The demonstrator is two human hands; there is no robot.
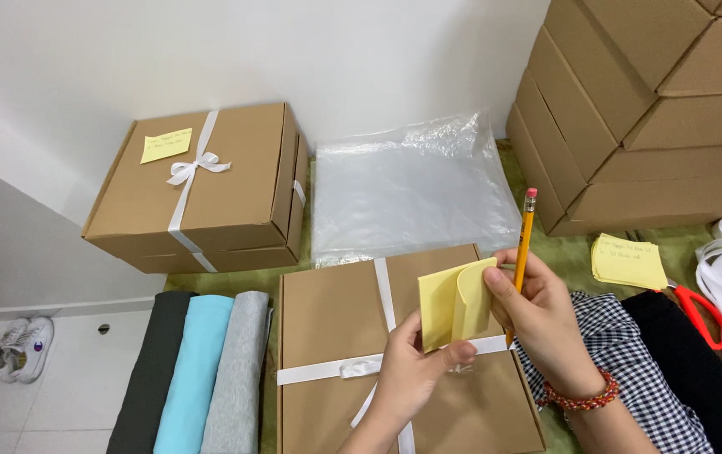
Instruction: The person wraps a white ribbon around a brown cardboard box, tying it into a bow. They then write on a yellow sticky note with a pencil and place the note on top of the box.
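the left hand point(407, 370) is pinching a yellow pad point(453, 303) from below, thumb on its face. the right hand point(537, 315) is peeling one sheet back with its fingers point(500, 290) while gripping a pencil point(523, 252) upright, eraser up, which keeps it clear of the paper. both are working just above a box point(336, 336) tied with white ribbon point(386, 290). a second box point(210, 189), already bowed and noted, is sitting behind; rolled fabric point(201, 370) is lying left.

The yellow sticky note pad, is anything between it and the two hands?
No. The left hand grips the sticky note pad directly, and the right hand, which holds a pencil, peels its top sheet. Nothing visible comes between.
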